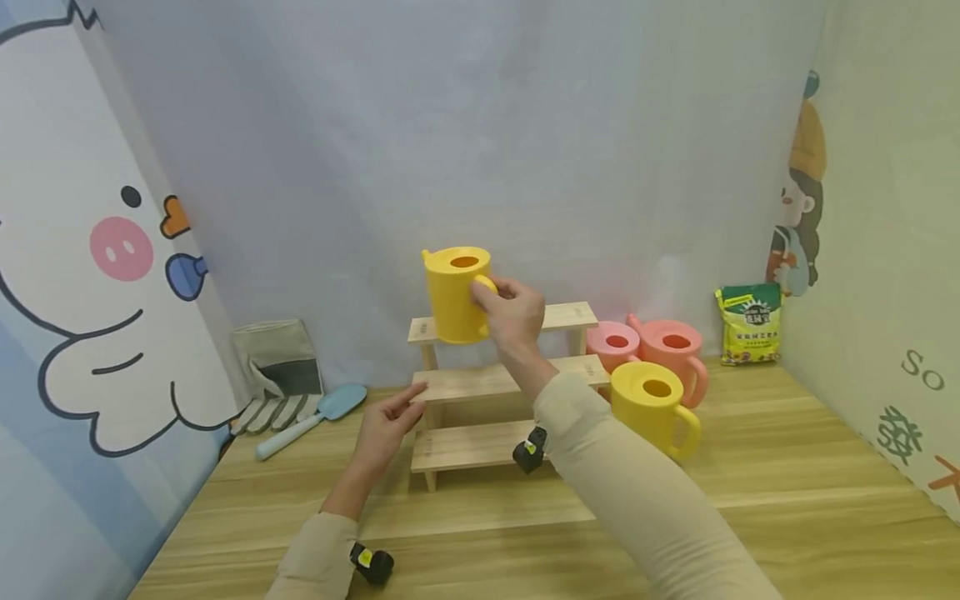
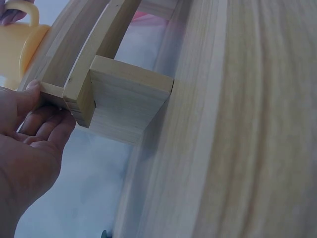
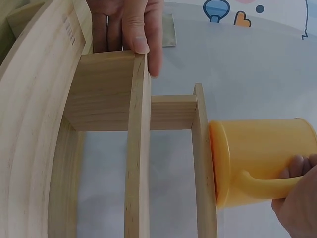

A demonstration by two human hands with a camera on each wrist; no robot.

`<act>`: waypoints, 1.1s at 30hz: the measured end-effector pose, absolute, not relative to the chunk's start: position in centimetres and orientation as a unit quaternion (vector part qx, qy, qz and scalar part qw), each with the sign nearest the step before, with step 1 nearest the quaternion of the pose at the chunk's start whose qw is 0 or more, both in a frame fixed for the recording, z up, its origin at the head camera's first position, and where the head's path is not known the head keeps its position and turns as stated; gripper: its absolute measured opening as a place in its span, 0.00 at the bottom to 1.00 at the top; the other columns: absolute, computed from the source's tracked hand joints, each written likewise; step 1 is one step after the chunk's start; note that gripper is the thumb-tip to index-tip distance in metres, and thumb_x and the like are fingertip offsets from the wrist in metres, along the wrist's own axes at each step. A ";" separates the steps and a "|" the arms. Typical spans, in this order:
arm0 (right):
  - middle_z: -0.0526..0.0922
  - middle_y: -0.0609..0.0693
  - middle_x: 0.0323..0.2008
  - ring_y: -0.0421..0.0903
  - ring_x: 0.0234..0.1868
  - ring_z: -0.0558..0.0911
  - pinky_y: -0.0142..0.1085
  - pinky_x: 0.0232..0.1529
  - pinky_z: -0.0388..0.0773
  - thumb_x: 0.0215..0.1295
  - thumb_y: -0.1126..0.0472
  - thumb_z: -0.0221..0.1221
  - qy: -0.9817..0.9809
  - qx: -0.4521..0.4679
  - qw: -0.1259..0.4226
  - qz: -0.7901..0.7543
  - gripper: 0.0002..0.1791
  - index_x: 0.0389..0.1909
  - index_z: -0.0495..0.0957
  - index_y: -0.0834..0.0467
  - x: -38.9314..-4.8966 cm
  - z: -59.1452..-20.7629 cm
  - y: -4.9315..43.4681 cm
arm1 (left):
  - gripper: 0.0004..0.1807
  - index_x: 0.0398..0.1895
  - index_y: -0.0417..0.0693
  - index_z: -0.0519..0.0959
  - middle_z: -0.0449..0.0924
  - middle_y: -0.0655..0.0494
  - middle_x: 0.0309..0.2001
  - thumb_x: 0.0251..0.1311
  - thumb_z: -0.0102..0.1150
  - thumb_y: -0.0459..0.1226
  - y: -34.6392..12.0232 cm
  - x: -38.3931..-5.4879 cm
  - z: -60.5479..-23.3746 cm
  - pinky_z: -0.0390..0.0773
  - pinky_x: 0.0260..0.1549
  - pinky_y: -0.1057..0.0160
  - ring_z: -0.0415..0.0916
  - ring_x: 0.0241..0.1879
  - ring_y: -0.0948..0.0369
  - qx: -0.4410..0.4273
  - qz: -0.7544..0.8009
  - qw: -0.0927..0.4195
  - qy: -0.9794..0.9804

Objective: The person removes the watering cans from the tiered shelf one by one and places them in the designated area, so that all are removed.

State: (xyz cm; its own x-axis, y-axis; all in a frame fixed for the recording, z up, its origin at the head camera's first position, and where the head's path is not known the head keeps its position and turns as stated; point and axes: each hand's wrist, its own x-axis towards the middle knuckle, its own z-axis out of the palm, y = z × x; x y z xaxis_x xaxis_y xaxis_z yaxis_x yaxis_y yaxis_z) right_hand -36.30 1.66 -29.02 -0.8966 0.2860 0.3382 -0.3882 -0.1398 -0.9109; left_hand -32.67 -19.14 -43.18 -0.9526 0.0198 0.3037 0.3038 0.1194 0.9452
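My right hand [image 1: 516,315] grips the handle of a yellow watering can [image 1: 454,304], holding it upright at the top tier of a three-step wooden plant stand [image 1: 480,383]. In the right wrist view the base of this watering can [image 3: 247,139] is right at the top board. My left hand [image 1: 384,432] holds the left end of the stand's middle board. The left wrist view shows the left thumb above the board's end and the fingers [image 2: 58,126] bent beneath it.
Right of the stand are a second yellow watering can [image 1: 645,404], a coral one [image 1: 673,354] and a pink one [image 1: 611,343]. A green-yellow bag [image 1: 750,325] stands farther right. A blue trowel [image 1: 341,402] and grey gloves [image 1: 281,362] lie at the left.
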 end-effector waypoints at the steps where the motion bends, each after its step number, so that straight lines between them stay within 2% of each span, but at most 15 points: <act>1: 0.88 0.55 0.36 0.49 0.39 0.86 0.39 0.40 0.86 0.57 0.61 0.70 -0.618 0.040 0.222 0.753 0.13 0.41 0.87 0.63 -36.3 -29.0 1.9 | 0.20 0.61 0.37 0.78 0.82 0.55 0.38 0.68 0.62 0.32 -19.2 -32.7 -43.2 0.78 0.48 0.74 0.74 0.43 0.69 -0.109 -0.654 0.108 -0.741; 6: 0.87 0.56 0.38 0.49 0.39 0.86 0.39 0.42 0.86 0.56 0.61 0.71 -0.624 0.031 0.217 0.750 0.14 0.42 0.87 0.63 -36.0 -28.5 3.3 | 0.20 0.62 0.38 0.78 0.82 0.43 0.42 0.67 0.62 0.32 -19.2 -32.6 -43.2 0.79 0.48 0.73 0.76 0.45 0.66 -0.104 -0.654 0.103 -0.742; 9: 0.87 0.56 0.39 0.49 0.39 0.85 0.38 0.44 0.85 0.57 0.61 0.72 -0.621 0.031 0.216 0.752 0.15 0.42 0.87 0.64 -35.7 -28.1 4.5 | 0.20 0.62 0.37 0.78 0.83 0.43 0.44 0.68 0.62 0.32 -19.2 -32.5 -43.2 0.78 0.48 0.73 0.76 0.45 0.67 -0.104 -0.656 0.104 -0.741; 17: 0.86 0.54 0.34 0.45 0.34 0.85 0.37 0.45 0.85 0.56 0.63 0.73 -0.590 0.037 0.219 0.776 0.16 0.43 0.85 0.69 -34.7 -27.3 7.9 | 0.20 0.61 0.36 0.79 0.82 0.46 0.33 0.67 0.62 0.31 -19.2 -32.4 -43.0 0.79 0.47 0.73 0.76 0.39 0.69 -0.106 -0.660 0.108 -0.736; 24: 0.85 0.51 0.31 0.45 0.30 0.86 0.37 0.43 0.86 0.57 0.67 0.72 -0.556 0.051 0.231 0.797 0.17 0.44 0.83 0.73 -33.5 -26.7 10.7 | 0.20 0.61 0.36 0.79 0.83 0.44 0.35 0.67 0.62 0.31 -19.2 -32.5 -43.0 0.79 0.48 0.73 0.77 0.41 0.69 -0.102 -0.660 0.105 -0.737; 33: 0.86 0.52 0.32 0.45 0.33 0.86 0.33 0.43 0.85 0.56 0.64 0.73 -0.555 0.034 0.222 0.801 0.11 0.37 0.85 0.64 -32.2 -26.5 14.8 | 0.20 0.61 0.36 0.78 0.83 0.44 0.37 0.68 0.62 0.31 -19.1 -32.5 -43.0 0.79 0.47 0.74 0.77 0.44 0.68 -0.105 -0.651 0.113 -0.743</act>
